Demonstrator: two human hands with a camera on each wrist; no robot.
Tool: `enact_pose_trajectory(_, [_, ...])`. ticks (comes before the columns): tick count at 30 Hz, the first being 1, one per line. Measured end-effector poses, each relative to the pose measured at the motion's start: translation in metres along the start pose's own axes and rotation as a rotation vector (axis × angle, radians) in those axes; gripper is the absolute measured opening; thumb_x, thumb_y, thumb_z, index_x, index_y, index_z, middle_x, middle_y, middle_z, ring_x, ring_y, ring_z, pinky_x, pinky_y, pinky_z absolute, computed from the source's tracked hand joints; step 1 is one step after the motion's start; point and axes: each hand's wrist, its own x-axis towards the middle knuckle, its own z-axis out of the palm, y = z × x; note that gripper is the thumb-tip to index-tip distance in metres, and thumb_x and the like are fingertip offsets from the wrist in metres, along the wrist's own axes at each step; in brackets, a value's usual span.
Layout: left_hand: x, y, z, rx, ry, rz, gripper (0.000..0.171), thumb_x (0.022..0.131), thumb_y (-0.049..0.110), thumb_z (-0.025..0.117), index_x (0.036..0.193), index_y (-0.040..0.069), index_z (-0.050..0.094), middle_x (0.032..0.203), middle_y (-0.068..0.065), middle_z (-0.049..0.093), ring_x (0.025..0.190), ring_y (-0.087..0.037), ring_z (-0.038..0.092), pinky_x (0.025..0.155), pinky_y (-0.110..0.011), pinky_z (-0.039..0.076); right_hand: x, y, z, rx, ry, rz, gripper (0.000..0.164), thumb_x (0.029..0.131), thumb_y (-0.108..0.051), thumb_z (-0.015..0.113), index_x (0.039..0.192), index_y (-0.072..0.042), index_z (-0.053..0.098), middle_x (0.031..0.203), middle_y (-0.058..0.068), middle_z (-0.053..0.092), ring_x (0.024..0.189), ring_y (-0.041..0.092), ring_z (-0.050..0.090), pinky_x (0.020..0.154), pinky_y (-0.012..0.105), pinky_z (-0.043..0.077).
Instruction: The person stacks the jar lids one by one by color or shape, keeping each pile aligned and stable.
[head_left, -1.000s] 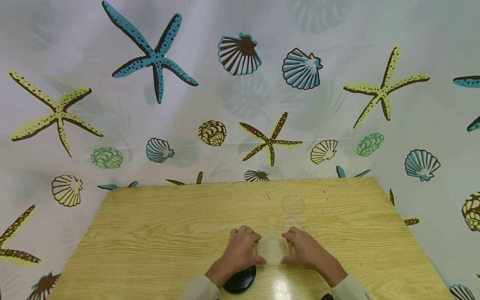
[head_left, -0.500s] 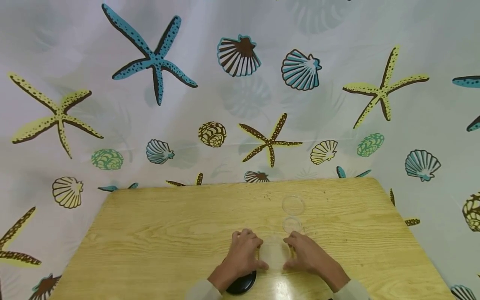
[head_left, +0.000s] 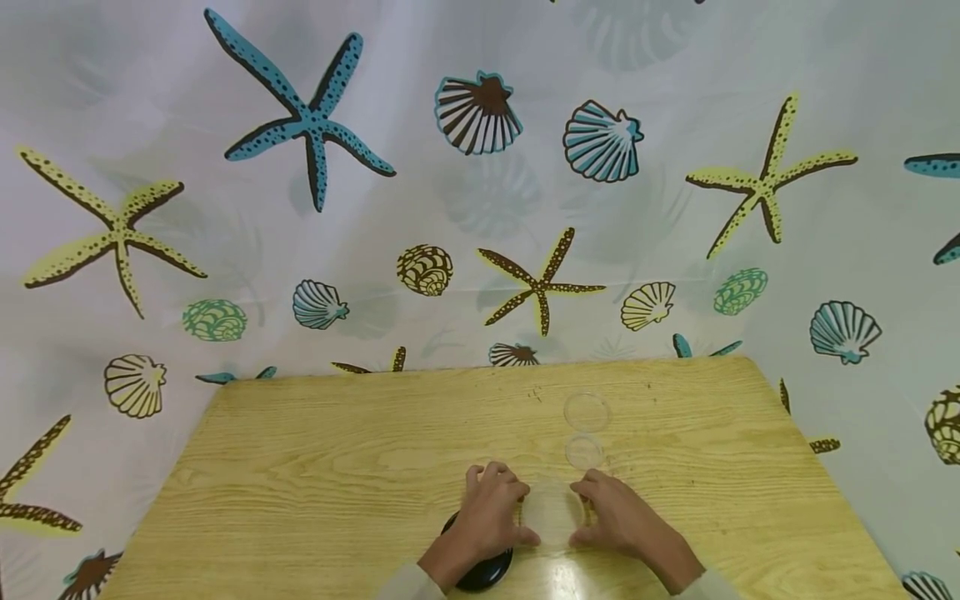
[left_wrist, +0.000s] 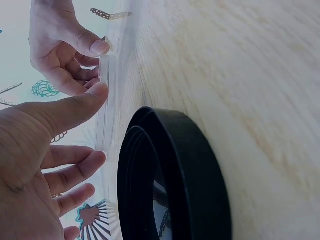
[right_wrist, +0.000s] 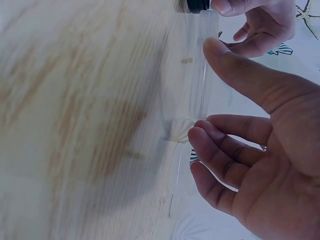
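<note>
While my head camera looks down: I hold a clear disc (head_left: 552, 512) by its rim, left hand (head_left: 491, 518) on one side, right hand (head_left: 621, 518) opposite, over a wooden table (head_left: 322, 467); whether it touches the wood, I cannot tell.
Black dish: round, on the table, partly hidden by my left wrist. (head_left: 486, 573)
Clear rings: the smaller one (head_left: 584, 451) lies near my right fingertips, the larger one (head_left: 587, 412) just beyond, before a sea-print curtain (head_left: 480, 200).
Left wrist view: my thumb and nearest fingertips pinch the disc's rim, the remaining fingers spaced apart; the black dish shows a stepped rim.
Right wrist view: my thumb presses the rim at one end, my curved fingertips at the other.
</note>
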Motion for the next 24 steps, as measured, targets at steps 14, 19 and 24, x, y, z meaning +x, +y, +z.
enact_pose_trajectory(14, [-0.0007, 0.0035, 0.003, -0.005, -0.047, -0.003, 0.054, 0.064, 0.051, 0.083, 0.102, 0.014, 0.071, 0.096, 0.006, 0.066, 0.101, -0.014, 0.053, 0.09, -0.043, 0.035, -0.0052, 0.0015, 0.0021, -0.033, 0.036, -0.015, 0.062, 0.068, -0.034, 0.083, 0.112, 0.004, 0.062, 0.095, 0.001, 0.056, 0.08, 0.009, 0.049, 0.07, 0.027, 0.045])
enact_pose_trajectory(19, [-0.0007, 0.0046, 0.0039, 0.008, -0.056, -0.009, 0.057, 0.063, 0.051, 0.083, 0.105, 0.014, 0.071, 0.1, 0.004, 0.067, 0.102, -0.014, 0.053, 0.09, -0.043, 0.035, -0.0062, 0.001, 0.0018, -0.011, 0.026, -0.001, 0.061, 0.069, -0.034, 0.083, 0.113, 0.004, 0.062, 0.095, 0.0, 0.056, 0.08, 0.01, 0.05, 0.07, 0.026, 0.045])
enact_pose_trajectory(24, [-0.0016, 0.0049, 0.0049, 0.018, -0.052, 0.0, 0.059, 0.063, 0.052, 0.083, 0.107, 0.013, 0.071, 0.103, 0.003, 0.067, 0.102, -0.014, 0.053, 0.089, -0.042, 0.035, -0.0074, 0.0014, 0.0034, 0.003, 0.026, -0.003, 0.063, 0.069, -0.034, 0.083, 0.114, 0.004, 0.061, 0.098, 0.002, 0.058, 0.083, 0.013, 0.053, 0.072, 0.027, 0.047])
